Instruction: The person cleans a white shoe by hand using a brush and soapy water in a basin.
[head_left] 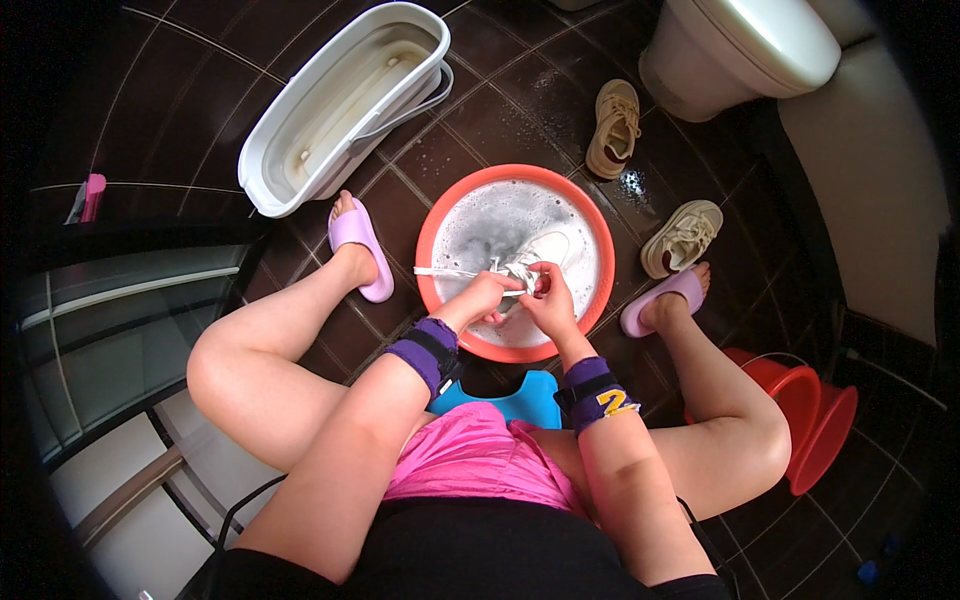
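A white sneaker (550, 248) lies in soapy, foamy water inside an orange-red basin (428, 225) on the floor in front of me. My left hand (485, 295) and my right hand (552, 302) meet over the shoe's laced part, fingers closed on its white shoelace (447, 271). One loose end of the lace stretches left across the basin's rim. The fingertips partly cover the lace between them, so its exact threading is hard to make out. Both wrists wear purple bands with black straps.
A long white-grey bucket (262, 150) with a handle stands at far left. Two cream sneakers (614, 130) rest to the right, near a white toilet (740, 50). Red buckets (835, 425) sit by my right knee. A blue stool (535, 400) is beneath me. Dark floor tiles are wet in places.
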